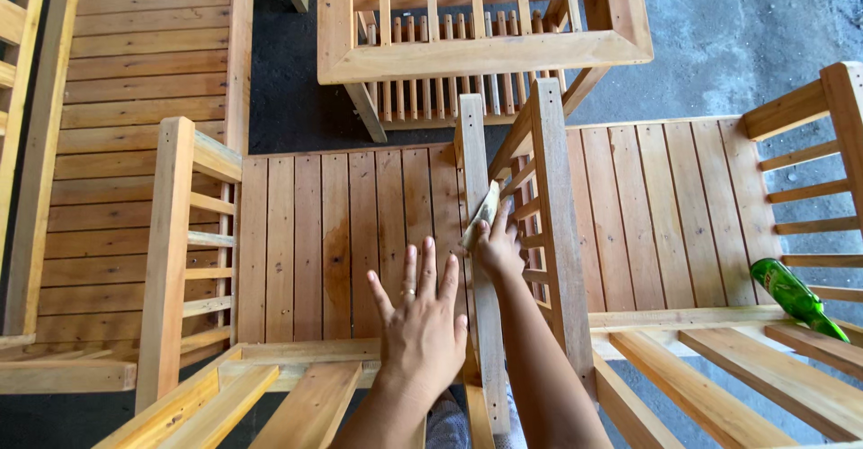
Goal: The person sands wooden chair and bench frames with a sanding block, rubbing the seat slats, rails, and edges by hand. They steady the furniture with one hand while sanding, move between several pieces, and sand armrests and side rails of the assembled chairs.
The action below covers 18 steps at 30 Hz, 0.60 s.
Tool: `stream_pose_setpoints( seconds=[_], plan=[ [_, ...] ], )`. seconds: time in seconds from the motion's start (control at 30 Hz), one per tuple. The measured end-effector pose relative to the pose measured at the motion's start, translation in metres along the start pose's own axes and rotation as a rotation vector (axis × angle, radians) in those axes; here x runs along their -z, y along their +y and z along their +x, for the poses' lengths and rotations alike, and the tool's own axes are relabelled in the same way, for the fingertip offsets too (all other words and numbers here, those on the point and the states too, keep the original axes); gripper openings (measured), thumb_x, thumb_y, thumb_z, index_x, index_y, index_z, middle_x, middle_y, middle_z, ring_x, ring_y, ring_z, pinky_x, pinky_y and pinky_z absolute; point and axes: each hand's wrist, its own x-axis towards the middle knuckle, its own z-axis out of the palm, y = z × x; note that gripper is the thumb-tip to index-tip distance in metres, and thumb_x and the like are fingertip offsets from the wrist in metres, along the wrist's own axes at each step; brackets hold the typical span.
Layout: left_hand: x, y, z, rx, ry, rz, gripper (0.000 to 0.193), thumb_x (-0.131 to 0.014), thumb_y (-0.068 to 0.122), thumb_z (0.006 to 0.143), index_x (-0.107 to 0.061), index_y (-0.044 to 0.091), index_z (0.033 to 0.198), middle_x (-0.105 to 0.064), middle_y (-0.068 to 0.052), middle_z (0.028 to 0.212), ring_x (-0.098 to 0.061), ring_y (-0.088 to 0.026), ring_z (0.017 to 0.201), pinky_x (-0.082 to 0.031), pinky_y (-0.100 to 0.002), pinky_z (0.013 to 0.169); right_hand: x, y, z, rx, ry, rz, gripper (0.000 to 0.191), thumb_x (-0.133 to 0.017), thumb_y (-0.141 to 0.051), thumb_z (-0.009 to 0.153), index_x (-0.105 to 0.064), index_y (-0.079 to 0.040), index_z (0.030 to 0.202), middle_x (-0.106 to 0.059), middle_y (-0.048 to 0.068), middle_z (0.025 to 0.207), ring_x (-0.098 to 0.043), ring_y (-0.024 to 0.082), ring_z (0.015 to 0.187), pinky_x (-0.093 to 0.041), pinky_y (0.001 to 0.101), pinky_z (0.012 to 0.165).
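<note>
While the left hand point(422, 323) lies flat with fingers spread and released on the slatted seat point(342, 233) of a wooden chair, the right hand point(497, 249), just beside it at two o'clock, pinches a folded piece of sandpaper point(481, 215) against the armrest rail point(474, 197). At three o'clock, well apart, a green bottle point(796, 296) lies on the neighbouring chair point(665, 215). At twelve o'clock stands another slatted frame point(485, 53).
</note>
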Motion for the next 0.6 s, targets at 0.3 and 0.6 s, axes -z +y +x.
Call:
stream_pose_setpoints(
  seconds=[0.3, 0.6],
  plan=[
    [0.009, 0.002, -0.001, 0.009, 0.034, 0.001, 0.087, -0.058, 0.036, 0.093, -0.01, 0.023, 0.165, 0.008, -0.007, 0.173, 0.006, -0.029, 0.154, 0.009, -0.073, 0.113, -0.04, 0.104, -0.116, 0.011, -0.013, -0.057, 0.078, -0.03, -0.061, 0.097, 0.002, -0.034, 0.163, -0.029, 0.019, 0.164, -0.046, 0.048, 0.137, -0.04, 0.0611, 0.109],
    [0.001, 0.005, -0.004, -0.051, 0.13, -0.028, 0.088, -0.061, 0.034, 0.091, -0.014, 0.023, 0.164, 0.005, -0.004, 0.174, 0.004, -0.03, 0.155, 0.008, -0.073, 0.113, 0.009, -0.02, 0.005, -0.021, 0.034, 0.029, 0.068, -0.025, -0.061, 0.102, -0.005, -0.039, 0.163, -0.027, 0.013, 0.166, -0.038, 0.044, 0.145, -0.037, 0.0614, 0.112]
  ],
)
